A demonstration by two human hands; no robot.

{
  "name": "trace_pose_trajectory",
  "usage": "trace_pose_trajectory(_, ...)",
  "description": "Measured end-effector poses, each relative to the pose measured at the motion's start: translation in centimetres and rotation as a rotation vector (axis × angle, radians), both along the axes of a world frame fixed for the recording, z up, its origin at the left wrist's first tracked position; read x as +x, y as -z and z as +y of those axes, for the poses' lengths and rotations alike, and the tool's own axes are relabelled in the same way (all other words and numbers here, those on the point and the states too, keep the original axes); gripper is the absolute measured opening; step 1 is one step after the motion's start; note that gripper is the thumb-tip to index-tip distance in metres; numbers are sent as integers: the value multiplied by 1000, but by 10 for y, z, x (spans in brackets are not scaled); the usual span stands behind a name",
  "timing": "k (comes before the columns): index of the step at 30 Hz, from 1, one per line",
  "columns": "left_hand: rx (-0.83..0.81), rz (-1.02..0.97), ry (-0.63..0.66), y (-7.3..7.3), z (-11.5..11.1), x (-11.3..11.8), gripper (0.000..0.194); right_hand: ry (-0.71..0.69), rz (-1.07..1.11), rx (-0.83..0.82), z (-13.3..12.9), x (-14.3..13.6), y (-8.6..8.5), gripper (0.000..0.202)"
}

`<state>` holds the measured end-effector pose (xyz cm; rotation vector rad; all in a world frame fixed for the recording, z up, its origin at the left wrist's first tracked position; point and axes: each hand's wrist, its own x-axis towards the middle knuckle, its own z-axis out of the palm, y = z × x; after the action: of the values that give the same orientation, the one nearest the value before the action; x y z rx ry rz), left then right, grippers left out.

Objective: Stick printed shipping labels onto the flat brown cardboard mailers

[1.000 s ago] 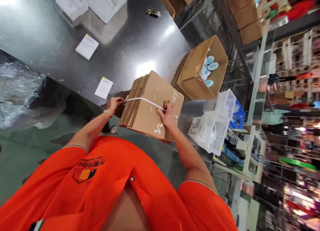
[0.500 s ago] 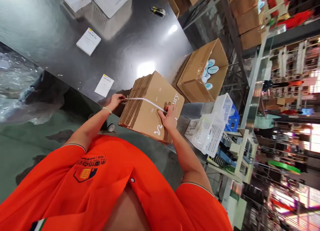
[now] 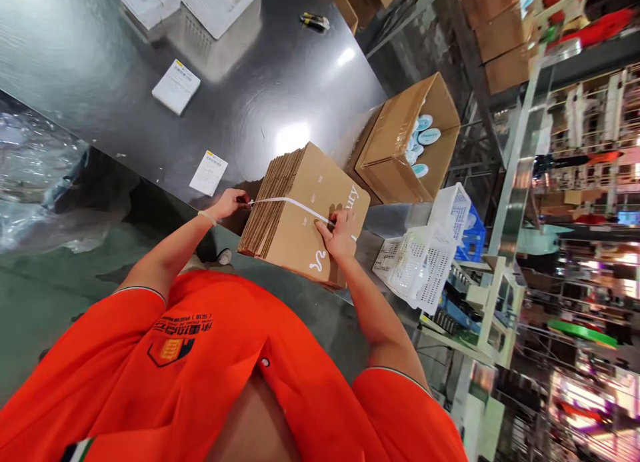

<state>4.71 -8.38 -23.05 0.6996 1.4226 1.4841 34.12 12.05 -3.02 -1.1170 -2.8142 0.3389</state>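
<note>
Flattened cartons (image 3: 295, 234) should sit square if the spread right hand (image 3: 341, 237) presses evenly and the left hand (image 3: 231, 203) (its grip pinched on the white strap (image 3: 286, 199)) pulls level.

a metal worktable (image 3: 240, 109), plastic crates (image 3: 436, 282) and stacked boxes (image 3: 500, 39) mark this as a workshop or warehouse.

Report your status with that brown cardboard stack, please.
Left hand pinches flat white strap, right hand against brown cardboard stack. Strap across stack's printed face. Open brown cardboard box close by.
</note>
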Motion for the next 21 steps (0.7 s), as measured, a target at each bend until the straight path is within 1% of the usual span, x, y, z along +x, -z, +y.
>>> trace_pose_trajectory(2,1,10,-16,-1,-2,1,42,12,6,0,-2,-1,0,44)
trace_pose_trajectory(4,-10,5,0,-1,-2,1,37,17,17,-2,-2,-2,0,44)
trace_pose_trajectory(7,-33,-14,87,-2,-1,-6,26,13,36,-1,0,-1,4,44)
trace_pose_trajectory(9,-20,-14,149,-2,0,-12,21,7,35,1,2,1,6,44)
trace_pose_trajectory(13,1,-32,202,-1,-4,-20,22,-4,12,4,6,5,9,44)
trace_pose_trajectory(15,-40,-88,196,0,-8,-18,25,-7,9,2,7,5,8,45)
trace_pose_trajectory(18,-115,-224,162,-2,-10,-9,32,-8,10,-13,6,4,7,46)
trace_pose_trajectory(21,-195,-322,56,-9,-5,3,38,-1,12,-10,5,3,6,45)
